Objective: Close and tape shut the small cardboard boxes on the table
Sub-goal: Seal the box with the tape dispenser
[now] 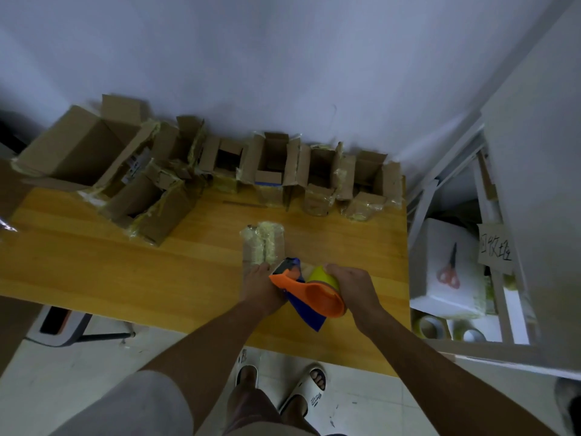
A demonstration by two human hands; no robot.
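A small cardboard box (263, 243), its flaps closed and covered with old yellowish tape, lies in the middle of the wooden table (125, 272). My left hand (262, 286) presses on the box's near end. My right hand (353, 286) grips an orange and blue tape dispenser (309, 294) with a yellow tape roll, its front end at the near edge of the box. Several open small boxes (273, 162) stand in a row along the wall at the back of the table.
A larger open box (78, 152) sits at the back left corner. To the right of the table is a white shelf (490, 272) holding red-handled scissors (450, 269) on a white box, with spare tape rolls (432, 328) below. A stool (59, 325) stands under the table's left side.
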